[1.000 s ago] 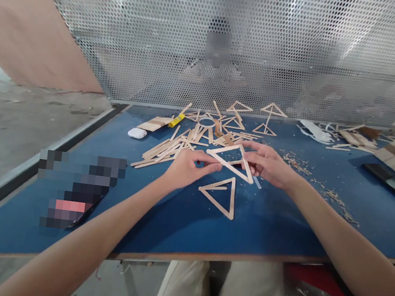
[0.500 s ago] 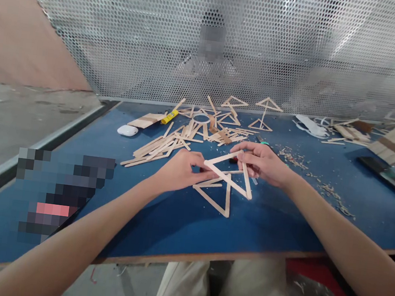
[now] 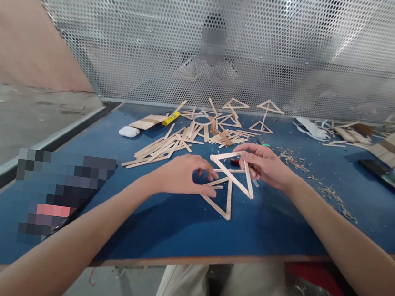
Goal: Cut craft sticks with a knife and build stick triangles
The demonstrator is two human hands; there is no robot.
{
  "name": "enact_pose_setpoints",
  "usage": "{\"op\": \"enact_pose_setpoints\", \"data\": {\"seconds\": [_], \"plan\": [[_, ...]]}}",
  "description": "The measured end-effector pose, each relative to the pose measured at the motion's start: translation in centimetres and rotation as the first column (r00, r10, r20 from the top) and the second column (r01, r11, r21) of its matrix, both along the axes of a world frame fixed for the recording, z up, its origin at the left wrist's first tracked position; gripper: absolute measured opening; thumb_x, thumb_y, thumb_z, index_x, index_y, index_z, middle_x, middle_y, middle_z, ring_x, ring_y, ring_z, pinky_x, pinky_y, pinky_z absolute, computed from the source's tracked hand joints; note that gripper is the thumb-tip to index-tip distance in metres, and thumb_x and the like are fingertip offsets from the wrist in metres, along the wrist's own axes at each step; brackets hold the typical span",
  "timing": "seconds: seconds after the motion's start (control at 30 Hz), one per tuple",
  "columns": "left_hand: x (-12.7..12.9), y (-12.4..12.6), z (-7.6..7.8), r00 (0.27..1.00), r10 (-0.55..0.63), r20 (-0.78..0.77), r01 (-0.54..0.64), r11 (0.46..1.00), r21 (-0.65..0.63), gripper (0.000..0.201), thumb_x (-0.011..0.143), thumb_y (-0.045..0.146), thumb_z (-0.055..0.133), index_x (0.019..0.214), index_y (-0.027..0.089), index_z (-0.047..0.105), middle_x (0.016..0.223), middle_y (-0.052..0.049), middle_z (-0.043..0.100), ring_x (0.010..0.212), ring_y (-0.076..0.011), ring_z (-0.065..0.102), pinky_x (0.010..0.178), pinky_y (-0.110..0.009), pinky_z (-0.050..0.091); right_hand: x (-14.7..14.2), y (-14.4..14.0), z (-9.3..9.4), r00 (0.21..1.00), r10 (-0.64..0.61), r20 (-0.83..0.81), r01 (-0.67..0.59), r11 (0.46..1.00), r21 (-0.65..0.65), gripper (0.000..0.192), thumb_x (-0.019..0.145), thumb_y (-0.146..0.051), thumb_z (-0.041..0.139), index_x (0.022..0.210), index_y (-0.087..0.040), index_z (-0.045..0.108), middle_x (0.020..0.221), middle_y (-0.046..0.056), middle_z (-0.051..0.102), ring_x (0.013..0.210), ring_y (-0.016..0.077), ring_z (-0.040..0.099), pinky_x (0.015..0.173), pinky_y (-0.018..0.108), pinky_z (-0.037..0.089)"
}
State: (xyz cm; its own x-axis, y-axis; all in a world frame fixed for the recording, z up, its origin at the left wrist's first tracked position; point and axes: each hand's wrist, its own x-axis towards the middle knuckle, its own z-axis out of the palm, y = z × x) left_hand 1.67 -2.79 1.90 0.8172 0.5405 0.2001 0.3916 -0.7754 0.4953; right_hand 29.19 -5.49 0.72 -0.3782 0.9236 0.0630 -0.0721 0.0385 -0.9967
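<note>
Holding one stick triangle [image 3: 232, 171] pinched in my right hand [image 3: 265, 165] above a second triangle [image 3: 223, 199] flat on the blue counter [image 3: 282, 216]; my left hand [image 3: 181, 175] hovers open beside them. Loose sticks [image 3: 163, 147] remain unassembled.

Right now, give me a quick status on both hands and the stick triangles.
Right hand pinching upper stick triangle. Left hand open, fingertips by lower triangle lying on blue table. Upper triangle overlaps lower. Loose stick pile behind, clear of hands.
</note>
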Motion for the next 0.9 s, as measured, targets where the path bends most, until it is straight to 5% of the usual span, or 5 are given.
{"op": "enact_pose_setpoints", "data": {"seconds": [0.23,0.43,0.67,0.77,0.9], "plan": [[-1.5,2.0,0.1,0.996,-0.018,-0.088,0.026,0.995,0.092,0.019,0.091,0.039,0.066,0.090,0.026,0.079,0.095,-0.002,0.074,0.084,-0.0162,0.067,0.082,-0.029,0.048,-0.4,-0.4,0.3,0.983,-0.116,-0.144,0.150,0.954,0.258,0.021,0.092,-0.039,0.071,0.099,-0.022,0.061,0.081,0.001,0.073,0.059,0.0108,0.063,0.053,0.025,0.052],[-2.7,4.0,0.4,0.874,0.402,0.274,-0.475,0.826,0.304,0.022,0.094,0.039,0.064,0.092,0.022,0.078,0.104,-0.006,0.073,0.097,-0.0212,0.066,0.090,-0.036,0.050,-1.4,-2.6,0.4,0.927,-0.290,0.238,-0.011,0.613,0.790,0.007,0.093,-0.022,0.070,0.100,-0.024,0.072,0.107,0.006,0.078,0.088,0.0168,0.074,0.077,0.031,0.061],[-3.1,4.1,0.8,0.750,0.470,0.465,-0.604,0.774,0.190,0.018,0.092,0.036,0.069,0.099,0.022,0.079,0.108,-0.005,0.073,0.092,-0.0173,0.069,0.076,-0.028,0.057,-3.1,-2.2,-1.9,0.747,-0.315,0.586,-0.534,0.242,0.811,0.018,0.098,-0.014,0.056,0.107,-0.019,0.071,0.115,0.007,0.076,0.105,0.0184,0.071,0.089,0.032,0.058],[-2.8,3.9,0.8,0.751,0.403,0.523,-0.577,0.786,0.223,0.015,0.093,0.032,0.070,0.100,0.023,0.079,0.108,-0.005,0.073,0.090,-0.0158,0.069,0.075,-0.027,0.058,-2.9,-2.2,-1.5,0.654,-0.282,0.702,-0.647,0.272,0.712,0.022,0.096,-0.012,0.055,0.110,-0.019,0.070,0.120,0.008,0.073,0.109,0.0204,0.067,0.094,0.036,0.055],[-2.7,3.6,0.9,0.794,0.236,0.560,-0.511,0.759,0.405,0.013,0.094,0.028,0.069,0.102,0.024,0.079,0.116,-0.005,0.070,0.088,-0.0136,0.068,0.078,-0.029,0.059,-2.2,-2.2,-0.3,0.693,-0.189,0.696,-0.530,0.521,0.669,0.035,0.093,-0.005,0.049,0.117,-0.022,0.066,0.123,0.007,0.069,0.111,0.0193,0.064,0.099,0.037,0.052]]}}
